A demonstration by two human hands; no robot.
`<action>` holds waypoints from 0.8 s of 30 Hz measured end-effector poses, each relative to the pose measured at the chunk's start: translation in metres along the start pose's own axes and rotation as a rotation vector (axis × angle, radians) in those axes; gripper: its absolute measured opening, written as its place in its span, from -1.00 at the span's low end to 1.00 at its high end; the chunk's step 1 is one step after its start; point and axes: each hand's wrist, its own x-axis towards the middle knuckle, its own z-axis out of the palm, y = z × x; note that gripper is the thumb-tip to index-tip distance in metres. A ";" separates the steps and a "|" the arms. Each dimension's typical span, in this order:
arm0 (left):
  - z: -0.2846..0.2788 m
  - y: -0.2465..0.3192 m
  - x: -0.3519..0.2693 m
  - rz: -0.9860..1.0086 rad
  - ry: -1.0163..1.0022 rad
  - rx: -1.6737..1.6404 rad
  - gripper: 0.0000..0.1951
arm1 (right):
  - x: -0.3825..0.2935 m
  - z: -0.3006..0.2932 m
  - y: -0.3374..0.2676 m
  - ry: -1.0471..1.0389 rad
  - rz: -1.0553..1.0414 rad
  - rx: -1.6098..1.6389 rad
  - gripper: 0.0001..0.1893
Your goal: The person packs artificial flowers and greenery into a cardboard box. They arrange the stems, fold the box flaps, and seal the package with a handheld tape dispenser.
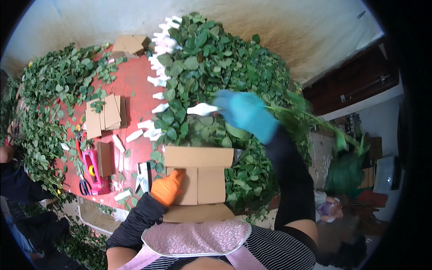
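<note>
My left hand [166, 189], in an orange glove, grips the left side of a creased cardboard sheet [211, 185]. The sheet lies at the table's near edge, in front of my apron, with its end flaps spread. My right hand [241, 109], in a blue glove and blurred, is closed around a long green flower stem [314, 118]. A white foam net sleeve [202, 109] covers the stem's head and points left; the leafy end reaches right. Beneath this hand lies a large pile of leafy stems [229, 64], many with white sleeved heads [158, 81] along its left side.
On the red table [135, 91] lie cardboard pieces [109, 113], a pink tape dispenser [92, 172], scissors [84, 184] and a white-and-black stapler-like tool [143, 177]. More foliage [44, 135] covers the left side. A person's dark sleeve [22, 182] shows at far left. A wall [263, 20] stands behind.
</note>
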 end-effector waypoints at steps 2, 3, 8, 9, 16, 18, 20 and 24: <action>0.003 -0.004 -0.003 -0.003 0.003 -0.034 -0.30 | 0.061 0.093 0.062 -0.078 -0.072 0.007 -0.78; 0.003 -0.003 -0.001 0.001 -0.011 -0.039 -0.30 | 0.070 0.126 0.081 -0.035 -0.054 0.018 -0.76; -0.001 -0.002 -0.001 -0.013 -0.044 -0.040 -0.32 | 0.106 0.185 0.100 -0.476 0.365 -0.008 -0.56; -0.004 0.000 -0.001 -0.030 -0.067 -0.034 -0.32 | 0.101 0.192 0.098 -0.403 0.360 0.020 -0.61; 0.000 0.004 -0.002 -0.063 -0.092 -0.090 -0.31 | 0.017 0.128 0.025 -0.262 0.102 -0.084 -0.70; -0.006 0.005 0.000 -0.046 -0.090 -0.081 -0.30 | 0.003 0.129 0.025 -0.329 0.062 -0.113 -0.70; 0.000 0.006 0.001 -0.044 -0.079 -0.085 -0.30 | -0.003 0.140 0.027 -0.258 -0.034 -0.094 -0.70; -0.002 0.006 -0.001 -0.054 -0.041 -0.028 -0.30 | 0.042 0.191 0.054 -0.004 -0.110 -0.084 -0.70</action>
